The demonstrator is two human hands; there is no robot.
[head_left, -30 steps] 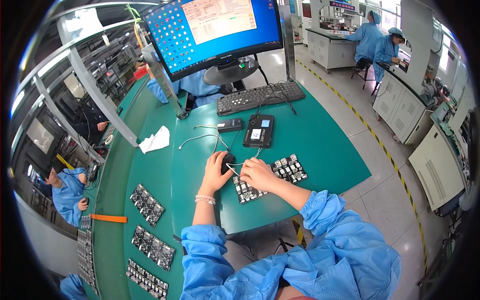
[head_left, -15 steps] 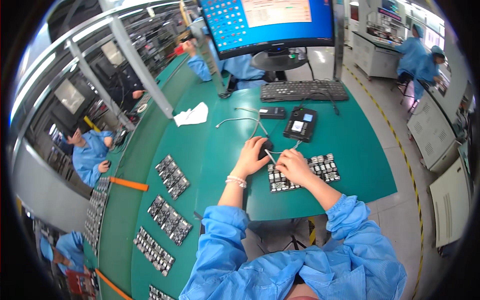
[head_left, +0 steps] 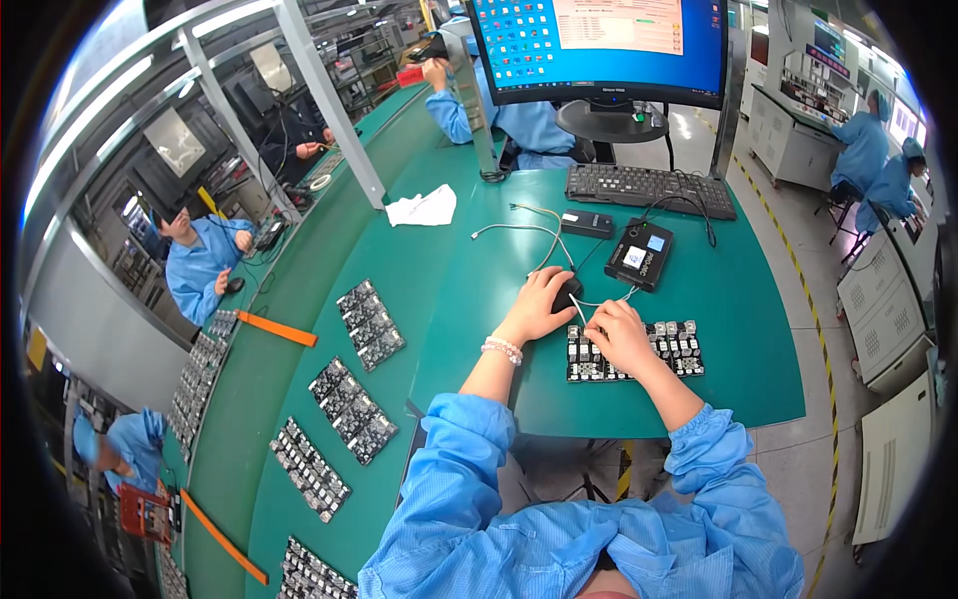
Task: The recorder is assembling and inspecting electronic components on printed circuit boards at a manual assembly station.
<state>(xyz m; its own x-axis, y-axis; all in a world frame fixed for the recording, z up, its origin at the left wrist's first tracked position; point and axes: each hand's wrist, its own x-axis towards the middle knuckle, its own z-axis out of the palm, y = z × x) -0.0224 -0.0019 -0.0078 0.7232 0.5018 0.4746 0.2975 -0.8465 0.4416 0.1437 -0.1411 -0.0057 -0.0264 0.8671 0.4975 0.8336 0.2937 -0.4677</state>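
My left hand point(head_left: 542, 307), with a beaded bracelet at its wrist, curves over a black computer mouse point(head_left: 569, 290) on the green mat. Just right of it, my right hand point(head_left: 621, 334) pinches the end of a thin grey-white cable point(head_left: 580, 311) above the left part of a circuit board panel point(head_left: 687, 349). White and dark components line this panel in rows, and my fingers hide some of it. From the right hand the cable leads up toward a small black device with a lit screen point(head_left: 641, 255). Whether its tip touches the board cannot be made out.
Beyond the device are a black keyboard point(head_left: 649, 188), a monitor point(head_left: 599, 50) and a small black box point(head_left: 588, 223). More circuit board panels point(head_left: 353, 410) lie at left, below a white cloth point(head_left: 421, 207). Co-workers in blue point(head_left: 205, 258) sit along the bench's far side.
The whole scene has shifted rightward in the picture as the head view turned. Both hands keep their places, the left on the mouse and the right at the cable over the panel.
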